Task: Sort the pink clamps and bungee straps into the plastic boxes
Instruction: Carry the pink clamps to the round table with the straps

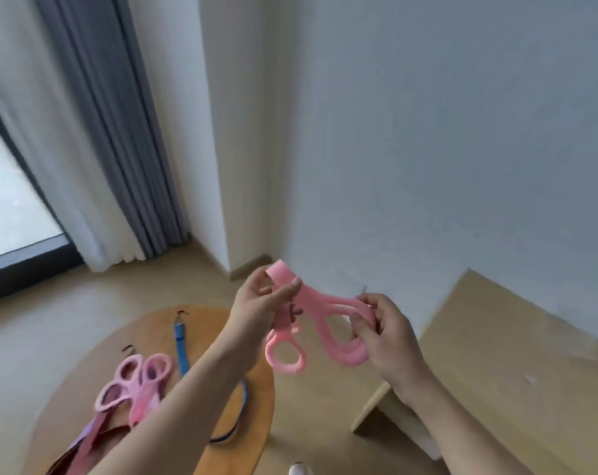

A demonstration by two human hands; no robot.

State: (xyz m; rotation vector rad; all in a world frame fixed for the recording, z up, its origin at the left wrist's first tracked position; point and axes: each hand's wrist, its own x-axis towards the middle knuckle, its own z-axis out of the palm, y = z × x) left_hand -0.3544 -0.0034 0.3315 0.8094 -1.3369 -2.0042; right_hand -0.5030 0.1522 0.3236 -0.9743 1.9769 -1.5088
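Observation:
I hold a pink clamp (320, 315) up in the air in front of me with both hands. My left hand (256, 303) pinches its jaw end near the top. My right hand (385, 332) grips one looped handle, while the other loop hangs free below. More pink clamps (136, 382) lie on the round wooden table (256, 413) at the lower left. A blue bungee strap (182, 344) with a metal hook lies on the table behind them, partly hidden by my left forearm. No plastic boxes are in view.
A light wooden bench or low shelf (496, 371) stands to the right against the white wall. Grey and white curtains (95, 149) hang at the left beside a glass door. Wooden floor surrounds the table.

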